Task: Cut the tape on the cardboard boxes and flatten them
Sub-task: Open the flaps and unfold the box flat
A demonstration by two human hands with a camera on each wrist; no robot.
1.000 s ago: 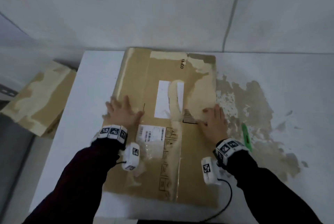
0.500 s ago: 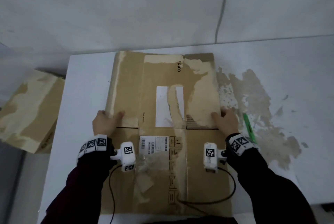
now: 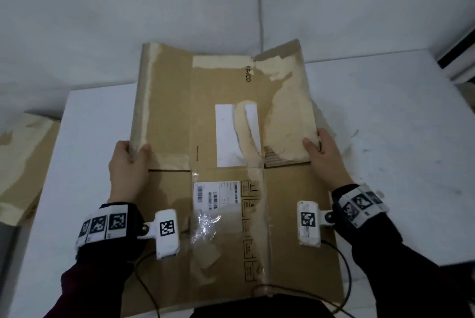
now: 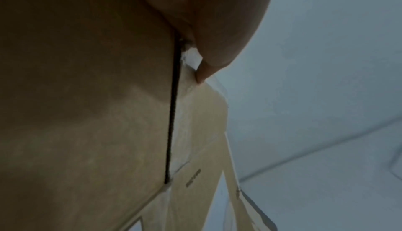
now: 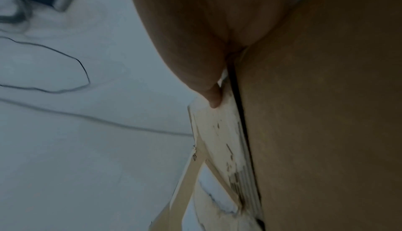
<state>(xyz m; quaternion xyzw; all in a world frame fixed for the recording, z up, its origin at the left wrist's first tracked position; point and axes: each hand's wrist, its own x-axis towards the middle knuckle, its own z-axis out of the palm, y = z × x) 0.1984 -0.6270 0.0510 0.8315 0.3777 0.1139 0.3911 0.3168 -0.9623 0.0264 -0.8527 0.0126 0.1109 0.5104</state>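
Observation:
A flattened brown cardboard box (image 3: pixel 205 125) with torn tape strips and a white label lies over the white table (image 3: pixel 385 137), its far half raised off the surface. My left hand (image 3: pixel 128 163) grips the box's left edge, thumb on top and fingers curled under. My right hand (image 3: pixel 323 153) grips the right edge the same way. In the left wrist view the thumb (image 4: pixel 217 36) presses on the cardboard (image 4: pixel 87 131). The right wrist view shows the hand (image 5: pixel 206 45) clamped on the cardboard edge (image 5: pixel 326 131).
Another flattened cardboard piece (image 3: pixel 23 163) lies lower down, off the table's left side. A grey wall stands close behind the table. A dark object (image 3: pixel 460 60) sits at the far right edge. Thin black cables (image 3: pixel 341 266) trail from the wrist cameras over the box's near end.
Both hands went from pressing flat on top of the box to gripping its left and right edges. The far half of the box has risen off the table.

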